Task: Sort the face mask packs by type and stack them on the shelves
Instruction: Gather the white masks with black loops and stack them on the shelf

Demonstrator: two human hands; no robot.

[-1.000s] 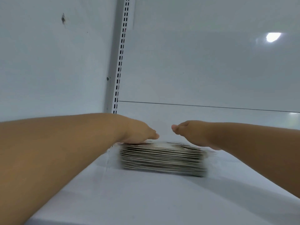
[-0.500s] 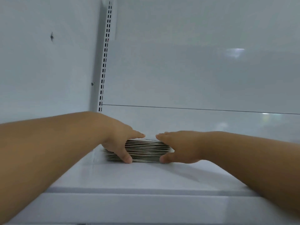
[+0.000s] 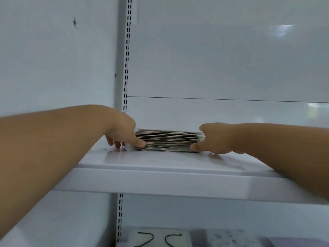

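1. Left hand (image 3: 122, 135): at left end of stack (image 3: 169, 142); thumb laid against front edge low down, fingers curled round the far left side, tips touching shelf (image 3: 160, 182). Gripping the stack's end.
2. Right hand (image 3: 215, 139): at right end of stack, thumb tip on lower front corner, rest of the hand wrapped over that end. Gripping likewise; fingers behind the stack hidden.
3. Stack: flat face mask packs, many thin layers, lying level on the shelf near its back, close to the left corner by the slotted upright (image 3: 126, 56). Held between both hands. Edges fairly even, some layers slightly out of line at mid-height. Type not readable from this edge-on angle.
4. Shelf: white, glossy, front lip facing camera. Back panel (image 3: 222, 59) white, with a seam just above the stack.
5. Below: lower level with blurred pale packs (image 3: 160, 237), one bearing dark curved marks.
6. Risks, judged: slick packs on a glossy shelf likely to slide or fan out if hands release unevenly; squeezing the ends too hard could bow the middle layers and pop them forward; pushing too far left could jam the stack against the upright and skew it.
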